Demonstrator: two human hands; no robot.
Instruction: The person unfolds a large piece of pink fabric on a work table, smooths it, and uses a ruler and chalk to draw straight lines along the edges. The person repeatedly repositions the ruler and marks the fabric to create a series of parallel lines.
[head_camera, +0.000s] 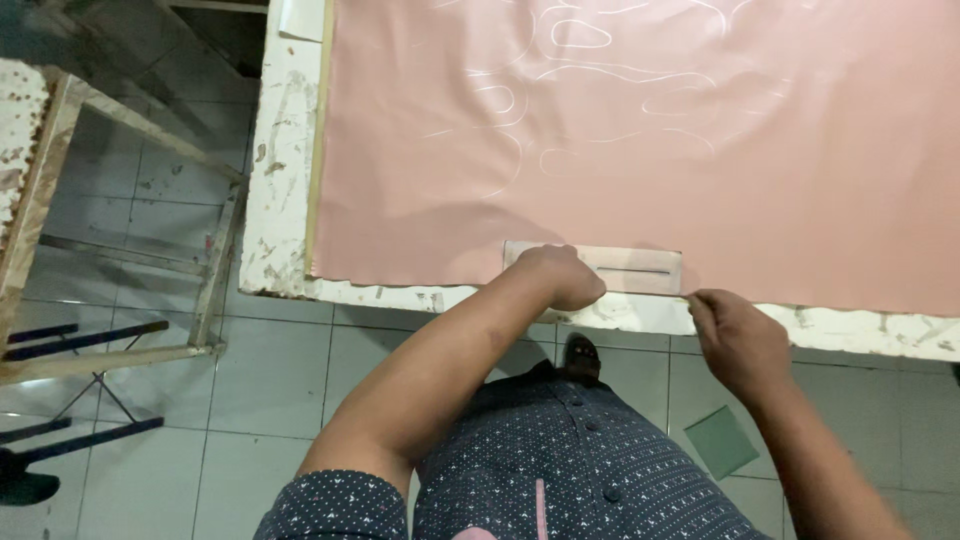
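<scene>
A worn, paint-flecked white table (290, 200) stands on a pale tiled floor (270, 400), with one wooden frame (60, 170) to its left. One pink sheet (700, 200), marked with white outlines, covers the tabletop. One pale slotted template (630, 270) lies on the sheet's near edge. Your left hand (565, 275) presses on it with fingers curled under. Your right hand (735, 335) sits at the template's right end, fingertips pinched together; what they grip is too small to tell. One green square (722, 440) lies on the floor.
</scene>
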